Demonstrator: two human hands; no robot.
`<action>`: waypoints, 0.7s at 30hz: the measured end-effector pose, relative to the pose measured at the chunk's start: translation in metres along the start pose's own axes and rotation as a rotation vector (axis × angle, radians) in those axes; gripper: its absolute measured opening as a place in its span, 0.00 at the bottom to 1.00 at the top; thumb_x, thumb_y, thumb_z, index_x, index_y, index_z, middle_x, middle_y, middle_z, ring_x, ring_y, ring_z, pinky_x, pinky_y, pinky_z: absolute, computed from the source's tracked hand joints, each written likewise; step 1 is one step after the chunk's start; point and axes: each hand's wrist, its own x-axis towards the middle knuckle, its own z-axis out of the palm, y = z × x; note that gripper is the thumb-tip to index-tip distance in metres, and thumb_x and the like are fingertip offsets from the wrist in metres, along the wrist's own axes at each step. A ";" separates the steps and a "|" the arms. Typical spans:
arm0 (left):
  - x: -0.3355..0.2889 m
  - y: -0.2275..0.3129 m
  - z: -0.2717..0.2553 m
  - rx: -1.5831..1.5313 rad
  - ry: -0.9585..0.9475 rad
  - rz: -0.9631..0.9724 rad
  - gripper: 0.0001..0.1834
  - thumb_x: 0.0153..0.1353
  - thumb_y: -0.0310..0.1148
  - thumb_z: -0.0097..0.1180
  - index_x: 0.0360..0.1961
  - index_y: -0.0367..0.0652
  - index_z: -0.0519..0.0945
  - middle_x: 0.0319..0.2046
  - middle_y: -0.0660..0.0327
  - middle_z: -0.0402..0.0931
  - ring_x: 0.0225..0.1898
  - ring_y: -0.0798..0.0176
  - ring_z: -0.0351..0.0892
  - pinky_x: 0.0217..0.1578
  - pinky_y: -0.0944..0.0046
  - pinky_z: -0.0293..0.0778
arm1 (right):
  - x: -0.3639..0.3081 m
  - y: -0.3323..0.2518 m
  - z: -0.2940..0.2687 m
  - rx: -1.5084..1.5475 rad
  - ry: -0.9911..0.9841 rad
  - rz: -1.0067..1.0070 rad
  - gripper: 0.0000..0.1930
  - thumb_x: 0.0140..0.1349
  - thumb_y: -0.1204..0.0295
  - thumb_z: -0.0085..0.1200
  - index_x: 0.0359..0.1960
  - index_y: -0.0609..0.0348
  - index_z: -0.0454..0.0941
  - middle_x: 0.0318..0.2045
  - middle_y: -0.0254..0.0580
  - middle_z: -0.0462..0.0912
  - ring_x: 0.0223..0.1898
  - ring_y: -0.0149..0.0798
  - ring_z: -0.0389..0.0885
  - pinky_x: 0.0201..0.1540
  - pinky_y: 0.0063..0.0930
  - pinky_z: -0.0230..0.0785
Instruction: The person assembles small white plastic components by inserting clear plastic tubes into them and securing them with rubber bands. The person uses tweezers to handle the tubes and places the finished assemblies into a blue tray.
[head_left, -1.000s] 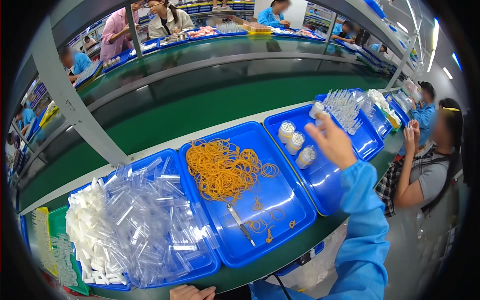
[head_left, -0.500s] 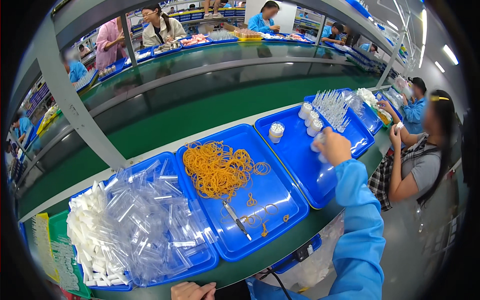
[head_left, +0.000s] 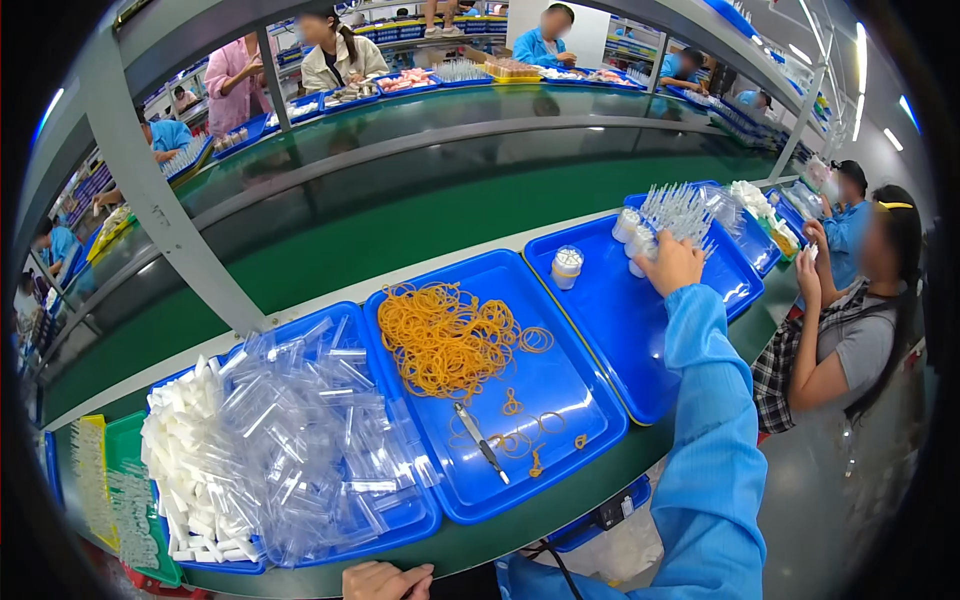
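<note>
I am viewing the bench from near to far. My left hand [head_left: 385,580] is resting at the near table edge, fingers loosely curled and holding nothing. Three blue trays are lying side by side. The left tray [head_left: 405,520] is holding a heap of clear plastic sleeves [head_left: 310,430], too many to count, with a stack of white foam pieces [head_left: 185,450] at its left. The middle tray [head_left: 570,400] is carrying one large pile of orange rubber bands [head_left: 445,335], a handful of loose bands, and one pair of tweezers [head_left: 482,442]; its long axis is running near-to-far, tips toward me and slightly right.

My right arm in a blue sleeve [head_left: 715,420] is reaching across the right tray [head_left: 610,330]. My right hand [head_left: 672,265] is curling around a bundle of clear tubes [head_left: 680,212]; I cannot tell how tightly, as the fingers are hidden. The tubes are standing roughly upright, fanning upward and away. One white-capped roll [head_left: 566,266] is standing alone mid-tray; about three more are clustered beside the hand.

Compared with half a second ago, the right hand is sitting farther out, at the bundle. A seated person [head_left: 850,320] is working at the right.
</note>
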 end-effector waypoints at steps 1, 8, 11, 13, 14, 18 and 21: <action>0.000 0.001 0.000 -0.001 0.011 -0.001 0.09 0.53 0.25 0.66 0.37 0.43 0.83 0.17 0.59 0.70 0.17 0.54 0.71 0.20 0.56 0.67 | 0.004 -0.001 0.001 -0.017 -0.067 0.010 0.34 0.54 0.49 0.64 0.56 0.59 0.74 0.46 0.50 0.83 0.52 0.53 0.77 0.57 0.53 0.62; 0.000 -0.003 0.003 0.007 0.015 0.057 0.09 0.52 0.24 0.66 0.37 0.41 0.83 0.19 0.59 0.71 0.18 0.56 0.72 0.20 0.56 0.67 | 0.008 0.010 -0.005 0.051 -0.111 0.098 0.33 0.54 0.49 0.65 0.58 0.54 0.74 0.51 0.51 0.82 0.57 0.54 0.75 0.60 0.56 0.63; 0.001 0.001 0.002 -0.009 0.068 0.041 0.10 0.51 0.24 0.66 0.37 0.41 0.83 0.16 0.60 0.68 0.16 0.54 0.69 0.18 0.55 0.64 | -0.001 -0.010 -0.016 0.083 0.046 -0.005 0.31 0.57 0.50 0.63 0.58 0.54 0.74 0.50 0.49 0.82 0.57 0.52 0.75 0.59 0.54 0.64; -0.015 -0.002 -0.002 0.055 -0.105 0.020 0.11 0.56 0.24 0.64 0.41 0.38 0.83 0.27 0.59 0.77 0.26 0.61 0.79 0.27 0.62 0.74 | -0.012 -0.018 -0.032 0.184 0.235 -0.105 0.28 0.60 0.54 0.62 0.58 0.55 0.74 0.49 0.49 0.82 0.56 0.51 0.76 0.58 0.50 0.66; -0.016 -0.005 -0.001 0.071 -0.110 0.019 0.11 0.55 0.24 0.64 0.41 0.40 0.84 0.25 0.61 0.75 0.25 0.64 0.78 0.25 0.64 0.74 | -0.015 -0.024 -0.037 0.330 0.303 -0.222 0.25 0.61 0.58 0.62 0.57 0.56 0.75 0.49 0.48 0.82 0.54 0.50 0.77 0.57 0.47 0.67; -0.010 -0.017 0.011 0.039 0.059 0.067 0.09 0.52 0.30 0.68 0.36 0.46 0.86 0.15 0.66 0.66 0.16 0.63 0.69 0.17 0.62 0.64 | -0.086 -0.099 -0.099 0.865 0.198 -0.484 0.16 0.61 0.74 0.61 0.51 0.62 0.79 0.39 0.45 0.84 0.42 0.41 0.82 0.48 0.32 0.73; -0.013 -0.013 0.012 0.048 0.110 0.076 0.09 0.52 0.30 0.68 0.36 0.45 0.85 0.16 0.65 0.69 0.17 0.63 0.71 0.18 0.62 0.66 | -0.153 -0.145 -0.132 1.035 -0.024 -0.729 0.14 0.57 0.76 0.64 0.45 0.63 0.81 0.35 0.44 0.84 0.37 0.41 0.83 0.44 0.31 0.74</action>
